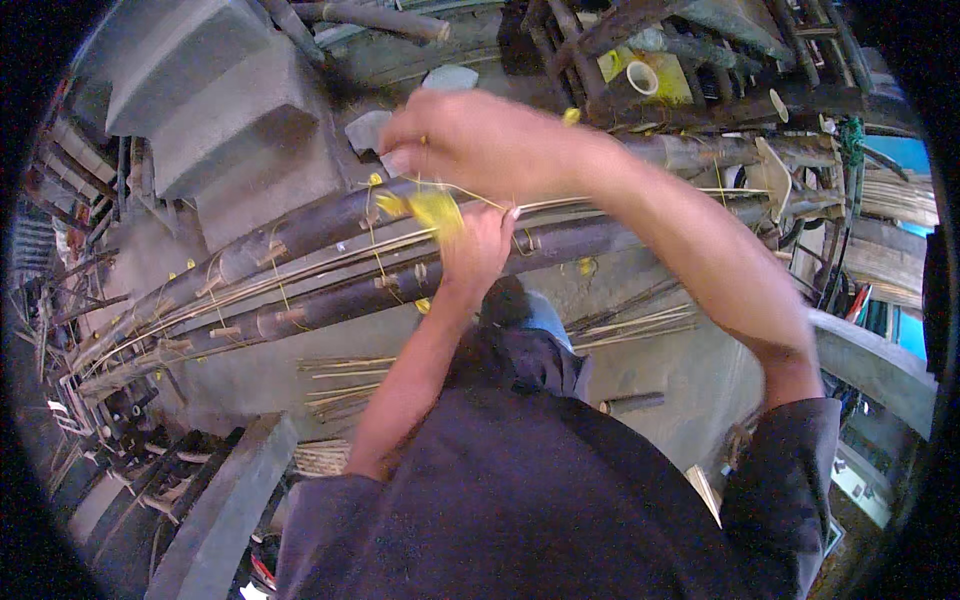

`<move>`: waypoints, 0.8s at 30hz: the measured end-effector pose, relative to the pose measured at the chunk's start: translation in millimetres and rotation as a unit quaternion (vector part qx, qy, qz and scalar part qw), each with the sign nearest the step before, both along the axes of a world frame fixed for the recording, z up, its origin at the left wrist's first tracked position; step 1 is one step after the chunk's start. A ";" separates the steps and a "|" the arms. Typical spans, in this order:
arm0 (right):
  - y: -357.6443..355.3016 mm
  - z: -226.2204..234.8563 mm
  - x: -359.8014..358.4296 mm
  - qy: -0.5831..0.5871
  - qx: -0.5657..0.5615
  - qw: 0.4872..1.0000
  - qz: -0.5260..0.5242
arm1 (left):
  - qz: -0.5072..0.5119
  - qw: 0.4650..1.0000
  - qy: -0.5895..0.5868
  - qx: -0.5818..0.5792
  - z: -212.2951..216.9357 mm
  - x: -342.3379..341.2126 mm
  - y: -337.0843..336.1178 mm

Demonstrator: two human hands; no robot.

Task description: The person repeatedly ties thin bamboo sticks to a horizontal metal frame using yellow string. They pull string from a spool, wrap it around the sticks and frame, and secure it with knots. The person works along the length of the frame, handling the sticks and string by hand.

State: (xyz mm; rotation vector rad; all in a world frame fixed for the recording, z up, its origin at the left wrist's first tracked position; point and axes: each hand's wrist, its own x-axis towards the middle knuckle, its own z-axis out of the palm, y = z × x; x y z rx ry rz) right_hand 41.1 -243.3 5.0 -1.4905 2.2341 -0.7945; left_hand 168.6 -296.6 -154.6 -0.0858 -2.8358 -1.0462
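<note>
The place is a rough workshop with a grey concrete floor [300,370], concrete steps [200,110] at the upper left and loose bundles of thin splints [630,325] lying on the ground. Across the middle run dark bamboo poles [330,235] with pale thin strips [250,280] laid between them, bound at several points with yellow string.

The right hand [480,140] is raised above the poles, its fingers pinching a yellow cord [435,210] and pulling it taut. The left hand [478,250] is lower, closed on the cord and pressing against the strips where the cord meets them.

This looks like the tying of one more binding, with the knot not yet tight. I judge that the next move needs steady tension in the cord, while the left hand keeps the strips from sliding.
</note>
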 end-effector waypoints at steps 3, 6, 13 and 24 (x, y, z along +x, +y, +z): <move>17.2 -86.7 -65.4 -0.023 0.212 0.940 -0.268 | -0.014 0.999 -0.037 -0.029 10.3 -7.2 0.2; 39.9 -168.8 -36.3 -0.146 0.043 0.916 -0.371 | -0.039 0.996 -0.043 -0.069 6.8 4.6 4.6; 109.9 -125.4 147.9 -0.277 0.004 0.954 -0.114 | -0.027 0.996 -0.001 -0.079 1.8 2.3 0.6; 100.3 -165.1 173.0 -0.114 0.153 0.979 -0.068 | 0.084 0.871 -0.339 0.345 -52.2 -159.1 -6.8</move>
